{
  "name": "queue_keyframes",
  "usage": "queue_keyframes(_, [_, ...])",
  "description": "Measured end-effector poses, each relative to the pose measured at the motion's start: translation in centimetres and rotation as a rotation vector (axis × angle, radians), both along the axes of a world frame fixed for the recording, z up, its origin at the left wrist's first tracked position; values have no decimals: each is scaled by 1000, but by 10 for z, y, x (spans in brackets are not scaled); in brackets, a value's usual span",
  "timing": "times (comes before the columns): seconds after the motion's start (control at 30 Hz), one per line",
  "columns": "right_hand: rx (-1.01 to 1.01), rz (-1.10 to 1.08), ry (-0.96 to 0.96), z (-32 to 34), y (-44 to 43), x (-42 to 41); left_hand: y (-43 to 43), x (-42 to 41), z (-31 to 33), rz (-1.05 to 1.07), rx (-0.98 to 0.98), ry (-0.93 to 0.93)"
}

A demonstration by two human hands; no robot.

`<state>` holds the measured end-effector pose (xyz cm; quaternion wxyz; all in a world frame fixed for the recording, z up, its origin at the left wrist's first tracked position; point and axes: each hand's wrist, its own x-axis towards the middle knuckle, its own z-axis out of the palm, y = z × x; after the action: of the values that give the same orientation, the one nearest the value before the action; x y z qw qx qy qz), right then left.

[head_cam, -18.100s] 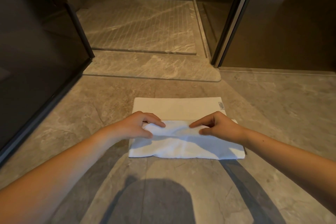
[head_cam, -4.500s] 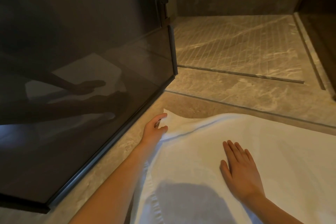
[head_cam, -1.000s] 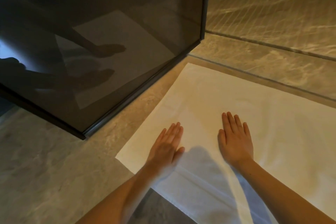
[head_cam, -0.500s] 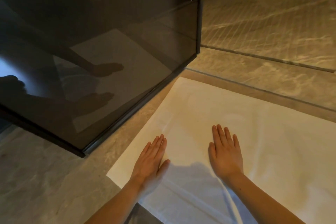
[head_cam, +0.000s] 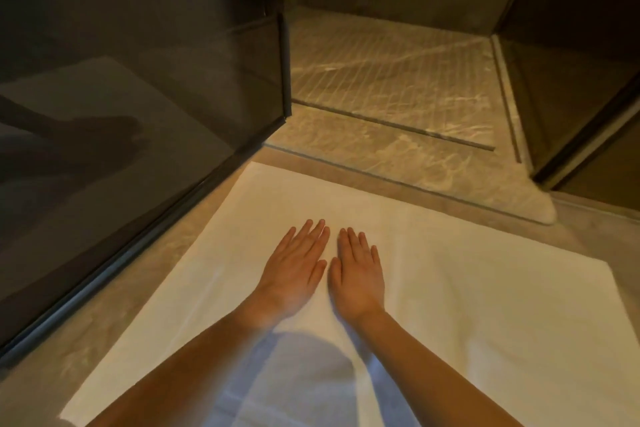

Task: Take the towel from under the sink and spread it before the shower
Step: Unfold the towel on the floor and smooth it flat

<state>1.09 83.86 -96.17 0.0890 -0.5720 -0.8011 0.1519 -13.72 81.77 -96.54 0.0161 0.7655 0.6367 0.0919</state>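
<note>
My left hand [head_cam: 298, 267] and right hand [head_cam: 358, 274] have slid together (apart a moment ago), palms flat, gripping nothing. The towel [head_cam: 467, 288] lies spread before the shower [head_cam: 391, 80]: nearly done, I judge.

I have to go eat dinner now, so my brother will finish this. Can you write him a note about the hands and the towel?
Left hand: open, flat on the white rectangular cloth towel.
Right hand: open, flat beside it.
The towel lies unfolded on the grey stone floor, far edge along the pale stone shower threshold, left side near the dark glass door.
Done: towel spread before the shower.
Left: perhaps smooth any faint creases, then lift both hands off.
</note>
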Motion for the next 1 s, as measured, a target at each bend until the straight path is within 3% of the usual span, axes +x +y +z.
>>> queue_keyframes(0.13, [-7,-10,-74,-8,20,18,38,24,-15,-32,-97,26])
queue_keyframes(0.3, [16,-31,-53,-21,26,48,40,19,-36,-36,-66,-4])
queue_keyframes(0.63, [-4,-381,-149,-10,20,190,39,20,-32,-38,-53,-18])
queue_keyframes(0.77, [-16,-364,-115,0,30,162,39,21,-30,-46,-61,-26])
queue_keyframes(1.0, [60,-23,-54,1,73,39,66,49,-16,-11,-23,-6])
